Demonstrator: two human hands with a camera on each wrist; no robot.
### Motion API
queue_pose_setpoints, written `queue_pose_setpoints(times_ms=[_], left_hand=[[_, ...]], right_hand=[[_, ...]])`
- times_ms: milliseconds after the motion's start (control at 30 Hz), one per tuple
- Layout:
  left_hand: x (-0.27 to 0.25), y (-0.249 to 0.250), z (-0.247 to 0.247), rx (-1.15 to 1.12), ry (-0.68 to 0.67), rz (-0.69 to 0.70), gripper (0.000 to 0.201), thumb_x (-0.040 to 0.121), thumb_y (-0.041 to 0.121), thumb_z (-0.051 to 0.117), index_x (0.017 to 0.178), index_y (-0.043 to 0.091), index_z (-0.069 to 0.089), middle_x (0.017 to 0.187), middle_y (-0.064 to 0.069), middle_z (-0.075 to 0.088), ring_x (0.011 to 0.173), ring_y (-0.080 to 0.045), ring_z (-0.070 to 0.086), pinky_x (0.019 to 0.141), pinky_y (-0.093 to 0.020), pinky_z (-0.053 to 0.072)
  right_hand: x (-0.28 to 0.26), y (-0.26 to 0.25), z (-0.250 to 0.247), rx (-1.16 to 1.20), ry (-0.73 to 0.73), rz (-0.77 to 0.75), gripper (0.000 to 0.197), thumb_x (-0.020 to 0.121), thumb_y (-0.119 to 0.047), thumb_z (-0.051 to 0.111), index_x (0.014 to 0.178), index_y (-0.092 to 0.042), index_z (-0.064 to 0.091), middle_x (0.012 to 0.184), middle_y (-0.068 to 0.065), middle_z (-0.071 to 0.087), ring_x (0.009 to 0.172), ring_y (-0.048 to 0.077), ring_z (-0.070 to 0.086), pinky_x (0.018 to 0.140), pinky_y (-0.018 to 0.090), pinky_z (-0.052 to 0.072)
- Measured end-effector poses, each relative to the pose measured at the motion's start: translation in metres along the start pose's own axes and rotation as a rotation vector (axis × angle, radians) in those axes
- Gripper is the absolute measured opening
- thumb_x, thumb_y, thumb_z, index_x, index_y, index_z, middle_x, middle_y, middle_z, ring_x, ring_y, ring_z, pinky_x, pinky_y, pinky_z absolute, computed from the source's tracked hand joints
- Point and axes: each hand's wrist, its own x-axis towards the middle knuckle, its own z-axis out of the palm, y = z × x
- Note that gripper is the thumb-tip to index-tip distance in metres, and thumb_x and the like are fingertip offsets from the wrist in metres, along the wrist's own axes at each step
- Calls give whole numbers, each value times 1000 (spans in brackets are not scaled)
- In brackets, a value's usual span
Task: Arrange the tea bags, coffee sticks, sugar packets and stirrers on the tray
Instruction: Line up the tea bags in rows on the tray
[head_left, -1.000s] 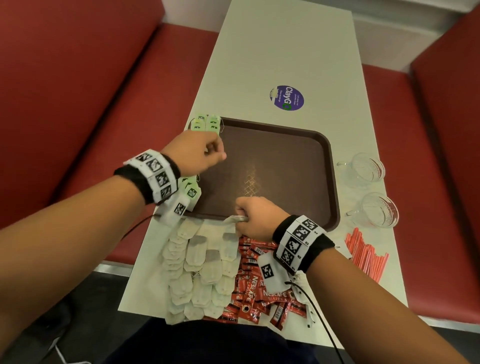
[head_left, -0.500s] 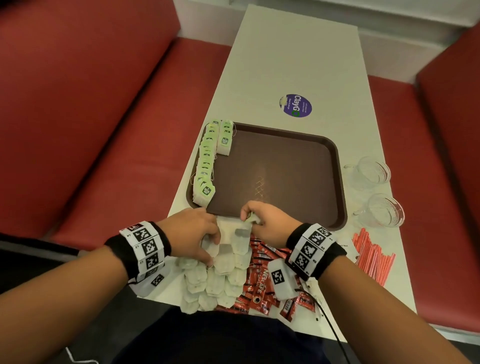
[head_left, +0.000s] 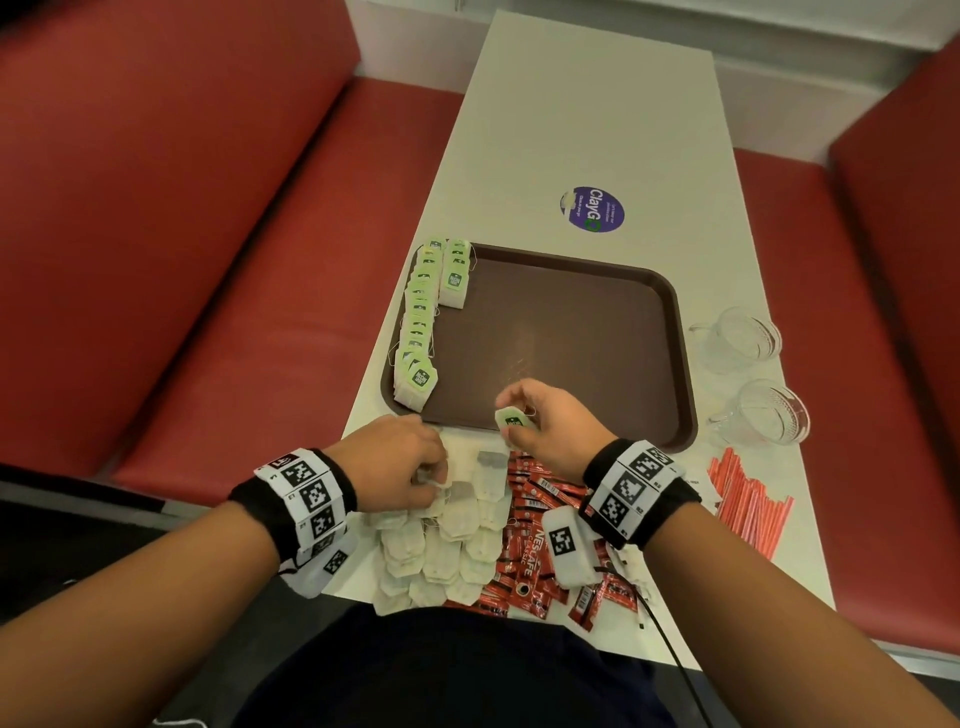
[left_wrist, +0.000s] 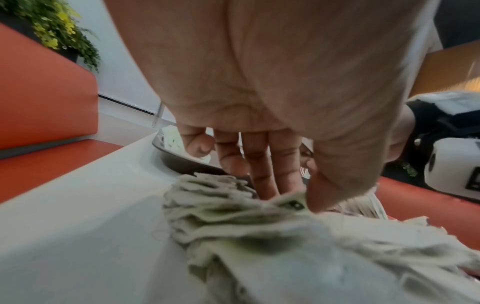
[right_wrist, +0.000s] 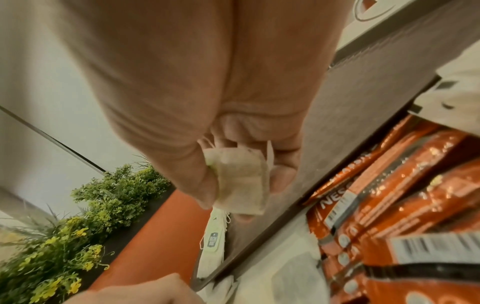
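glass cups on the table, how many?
2. Both stand on the table right of the tray: far cup, near cup, just beyond the stirrers. None appear hidden.

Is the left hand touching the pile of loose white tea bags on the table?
Touching. The left wrist view shows the left hand with fingertips pressed into the pile of loose white paper tea bags, thumb on top; no gap.

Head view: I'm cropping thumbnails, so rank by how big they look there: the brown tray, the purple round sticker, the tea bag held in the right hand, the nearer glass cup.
1. Brown tray, by far.
2. Nearer glass cup.
3. Purple round sticker, though it lies farther from the camera.
4. Tea bag pinched in the right hand; partly hidden by fingers.
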Motion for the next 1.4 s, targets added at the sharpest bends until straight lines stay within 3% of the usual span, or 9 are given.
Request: queue_pose_setpoints(times_ms=[200,333,400,567,700,833,1033,1267,1400], left_hand=[[9,1,-26,-199,330,-31,7,94,32,64,97,29,70,93,19,62,92,-3,51,82,-27,44],[17,1,-45,-281,458,-53,6,95,29,65,96,28,71,82,22,57,81,8,48,72,-23,37],[21,1,-51,-296,490,-42,6,95,29,65,96,28,71,82,22,57,81,10,48,71,-21,36],[29,4,-62,-313,543,8,5,94,23,67,96,25,71,82,25,57,80,11,48,70,-17,36],[34,3,-66,-367,596,23,3,94,25,67,93,27,69,86,18,63,78,3,52,71,-21,41],[42,-3,-66,-445,540,-57,11,90,26,72,88,34,64,81,17,62,73,4,52,66,-15,37],[78,-37,-74,-370,515,-301,11,93,31,69,85,24,68,67,14,54,61,-2,47,62,-21,37],[140,-88,-95,-327,454,-604,20,81,31,78,96,34,65,102,2,71,93,-19,66,85,-34,55],[162,-94,-99,-308,443,-666,27,77,30,81,97,33,63,109,2,67,91,-19,62,77,-32,51]], right_hand=[[2,-5,4,105,48,-48,11,104,-12,40,97,-19,44,95,-7,72,80,13,65,68,26,52],[8,-11,5,137,82,-61,23,99,-5,35,101,-25,45,77,-2,68,70,36,60,69,51,52],[14,-15,4,148,89,-77,17,98,-11,43,100,-27,50,75,-3,59,64,25,55,67,50,50],[26,-21,4,-9,108,-193,26,94,-25,66,78,-37,50,61,-20,51,58,-2,47,57,16,33],[34,-23,4,17,165,-185,30,95,-29,65,71,-32,47,61,-11,47,56,5,42,56,26,38],[40,-26,1,78,160,-164,19,96,-39,60,90,-21,61,77,4,63,70,22,58,67,44,53],[46,-21,-7,136,135,-23,9,97,-19,51,104,-23,48,78,1,61,60,21,58,59,38,50],[48,-18,-13,264,107,77,16,87,-19,42,94,-31,35,80,3,64,63,20,56,59,42,47],[45,-15,-15,245,123,94,13,86,-23,42,81,-31,33,79,5,66,65,26,57,62,46,48]])
